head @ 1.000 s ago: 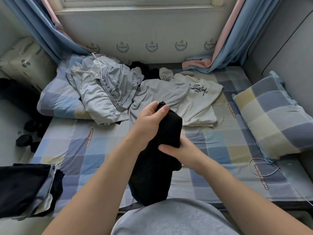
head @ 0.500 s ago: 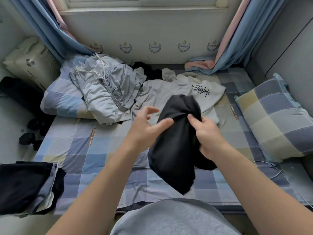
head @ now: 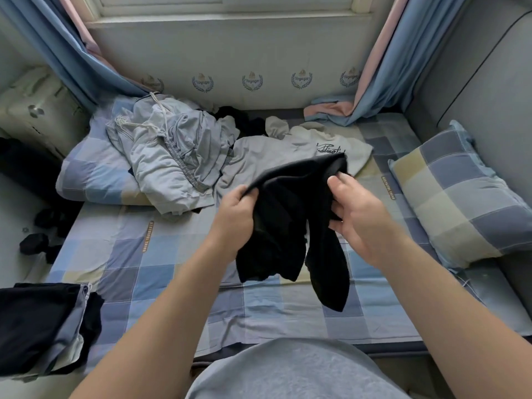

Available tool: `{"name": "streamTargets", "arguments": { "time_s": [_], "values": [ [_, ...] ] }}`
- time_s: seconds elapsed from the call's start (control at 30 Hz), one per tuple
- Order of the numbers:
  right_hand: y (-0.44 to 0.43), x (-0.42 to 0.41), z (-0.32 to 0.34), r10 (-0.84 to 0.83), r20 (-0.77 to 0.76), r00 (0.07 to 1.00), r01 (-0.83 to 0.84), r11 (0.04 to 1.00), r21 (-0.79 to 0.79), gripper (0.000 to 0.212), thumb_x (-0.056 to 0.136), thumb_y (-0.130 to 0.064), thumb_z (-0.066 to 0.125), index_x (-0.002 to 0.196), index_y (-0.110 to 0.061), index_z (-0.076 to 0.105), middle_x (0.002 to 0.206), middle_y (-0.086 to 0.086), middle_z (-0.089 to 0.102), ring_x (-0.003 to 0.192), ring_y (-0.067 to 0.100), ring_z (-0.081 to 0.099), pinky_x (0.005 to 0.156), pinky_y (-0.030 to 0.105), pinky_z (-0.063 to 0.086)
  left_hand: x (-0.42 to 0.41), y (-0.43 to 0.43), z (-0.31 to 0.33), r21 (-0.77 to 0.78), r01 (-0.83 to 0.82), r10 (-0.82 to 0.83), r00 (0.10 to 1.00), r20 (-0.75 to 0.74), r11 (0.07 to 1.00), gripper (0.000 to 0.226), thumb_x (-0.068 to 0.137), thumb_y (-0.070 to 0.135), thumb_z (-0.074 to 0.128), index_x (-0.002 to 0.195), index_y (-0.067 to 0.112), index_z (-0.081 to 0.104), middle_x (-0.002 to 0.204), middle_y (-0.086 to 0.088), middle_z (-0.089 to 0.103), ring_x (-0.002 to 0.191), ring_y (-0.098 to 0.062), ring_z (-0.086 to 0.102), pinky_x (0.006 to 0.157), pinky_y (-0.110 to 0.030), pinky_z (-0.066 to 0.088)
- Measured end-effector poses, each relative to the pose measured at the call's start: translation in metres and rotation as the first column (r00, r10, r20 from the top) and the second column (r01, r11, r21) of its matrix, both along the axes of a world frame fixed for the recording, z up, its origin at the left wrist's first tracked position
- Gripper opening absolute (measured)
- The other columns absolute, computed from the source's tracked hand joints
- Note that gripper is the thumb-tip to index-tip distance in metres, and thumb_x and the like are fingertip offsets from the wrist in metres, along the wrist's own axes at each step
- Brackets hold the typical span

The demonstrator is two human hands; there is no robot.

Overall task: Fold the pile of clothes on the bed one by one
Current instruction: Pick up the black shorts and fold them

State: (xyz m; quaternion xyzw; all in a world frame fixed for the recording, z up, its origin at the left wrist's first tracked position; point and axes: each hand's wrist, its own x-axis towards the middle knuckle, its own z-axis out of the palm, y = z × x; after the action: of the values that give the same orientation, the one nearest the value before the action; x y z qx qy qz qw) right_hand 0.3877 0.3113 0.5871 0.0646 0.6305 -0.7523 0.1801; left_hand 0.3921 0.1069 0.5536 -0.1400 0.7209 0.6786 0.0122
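Both hands hold a black garment (head: 283,226) up over the middle of the bed (head: 161,263). The left hand (head: 234,216) has its grip closed on the left end of the garment's upper edge, with the fingers curled over the cloth. The right hand (head: 358,217) has its grip closed on the right end, the thumb above and the fingers below. The edge between them rises toward the right, and the rest hangs in two lobes over the checked sheet, the right lobe longer.

Beyond it at far left, crumpled pale grey-blue clothes (head: 172,156) lie heaped on a checked pillow (head: 86,177). Just right of them lies a white sweatshirt (head: 276,151) with black script, partly hidden behind the black garment. A stack of dark clothes (head: 37,321) sits at the near left edge, and a second checked pillow (head: 460,197) lies at the right
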Motion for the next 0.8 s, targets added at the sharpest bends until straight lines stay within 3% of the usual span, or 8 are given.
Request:
{"name": "streamTargets", "arguments": {
  "time_s": [0.1, 0.17, 0.27, 0.33, 0.5, 0.57, 0.67, 0.8],
  "values": [
    [0.004, 0.015, -0.016, 0.259, -0.005, 0.966, -0.253, 0.946, 0.205, 0.099, 0.073, -0.059, 0.079, 0.155, -0.044, 0.025, 0.159, -0.006, 0.036, 0.142, 0.010, 0.041, 0.117, 0.043, 0.036, -0.006, 0.000, 0.011, 0.130, -0.078, 0.074, 0.997, 0.033, 0.988, 0.027, 0.105, 0.014, 0.048, 0.090, 0.012, 0.071, 0.087, -0.009, 0.071, 0.080, -0.019, 0.066, 0.075, -0.031, 0.055],
    [-0.005, 0.027, -0.023, 0.407, -0.023, 0.913, -0.387, 0.883, 0.264, 0.105, 0.071, -0.055, 0.083, 0.154, -0.048, 0.020, 0.155, -0.015, 0.040, 0.135, -0.001, 0.046, 0.112, 0.032, 0.042, -0.008, 0.006, 0.016, 0.180, -0.093, 0.084, 0.995, 0.057, 0.979, 0.028, 0.104, 0.009, 0.049, 0.083, 0.011, 0.068, 0.075, -0.005, 0.066, 0.069, -0.015, 0.060, 0.062, -0.021, 0.051],
    [-0.021, 0.038, -0.028, 0.414, -0.076, 0.907, -0.379, 0.882, 0.282, 0.094, 0.080, -0.034, 0.084, 0.153, -0.041, 0.026, 0.135, -0.019, 0.057, 0.118, -0.008, 0.057, 0.092, 0.015, 0.050, -0.013, 0.014, 0.017, 0.161, -0.071, 0.052, 0.992, 0.117, 0.985, 0.019, 0.107, 0.016, 0.045, 0.095, 0.015, 0.059, 0.075, 0.005, 0.053, 0.070, -0.010, 0.050, 0.055, -0.006, 0.039],
    [-0.029, 0.038, -0.032, 0.338, -0.115, 0.934, -0.289, 0.905, 0.312, 0.087, 0.079, -0.029, 0.085, 0.148, -0.040, 0.033, 0.125, -0.017, 0.063, 0.113, -0.005, 0.061, 0.092, 0.019, 0.051, -0.014, 0.015, 0.016, 0.191, -0.170, 0.133, 0.972, 0.193, 0.967, 0.014, 0.108, 0.021, 0.044, 0.099, 0.018, 0.054, 0.074, 0.009, 0.047, 0.076, -0.011, 0.053, 0.046, -0.001, 0.032],
    [-0.031, 0.026, -0.043, 0.303, -0.187, 0.934, -0.195, 0.875, 0.444, 0.038, 0.081, -0.031, 0.073, 0.116, -0.035, 0.059, 0.098, -0.009, 0.071, 0.095, 0.011, 0.069, 0.087, 0.039, 0.056, -0.007, 0.017, 0.017, 0.365, -0.247, 0.128, 0.938, 0.321, 0.898, 0.027, 0.106, 0.025, 0.049, 0.092, 0.009, 0.064, 0.069, -0.009, 0.070, 0.060, -0.020, 0.068, 0.060, -0.029, 0.056],
    [-0.030, 0.017, -0.042, 0.241, -0.188, 0.952, -0.148, 0.903, 0.404, 0.018, 0.089, -0.014, 0.066, 0.106, -0.020, 0.064, 0.089, -0.002, 0.071, 0.084, 0.012, 0.067, 0.076, 0.030, 0.054, -0.009, 0.009, 0.014, 0.384, -0.294, 0.151, 0.921, 0.360, 0.875, 0.028, 0.105, 0.032, 0.052, 0.104, 0.008, 0.065, 0.085, -0.013, 0.075, 0.074, -0.027, 0.072, 0.069, -0.039, 0.060],
    [-0.024, 0.005, -0.035, 0.091, -0.044, 0.995, -0.081, 0.979, 0.189, 0.009, 0.096, -0.004, 0.059, 0.099, -0.006, 0.067, 0.090, 0.011, 0.071, 0.086, 0.024, 0.064, 0.076, 0.037, 0.050, -0.010, -0.005, 0.009, 0.424, -0.254, 0.141, 0.950, 0.279, 0.869, 0.034, 0.102, 0.043, 0.053, 0.115, 0.012, 0.060, 0.110, -0.006, 0.071, 0.097, -0.024, 0.068, 0.093, -0.045, 0.056],
    [-0.015, -0.009, -0.012, 0.071, 0.167, 0.983, -0.060, 0.996, -0.071, 0.032, 0.098, -0.020, 0.060, 0.122, 0.002, 0.064, 0.116, 0.019, 0.072, 0.095, 0.024, 0.069, 0.074, 0.032, 0.061, 0.003, -0.012, 0.011, 0.299, 0.188, -0.239, 0.960, 0.144, 0.935, 0.061, 0.085, 0.058, 0.068, 0.131, 0.019, 0.061, 0.125, -0.007, 0.070, 0.115, -0.027, 0.067, 0.093, -0.044, 0.051]
  ]
}}
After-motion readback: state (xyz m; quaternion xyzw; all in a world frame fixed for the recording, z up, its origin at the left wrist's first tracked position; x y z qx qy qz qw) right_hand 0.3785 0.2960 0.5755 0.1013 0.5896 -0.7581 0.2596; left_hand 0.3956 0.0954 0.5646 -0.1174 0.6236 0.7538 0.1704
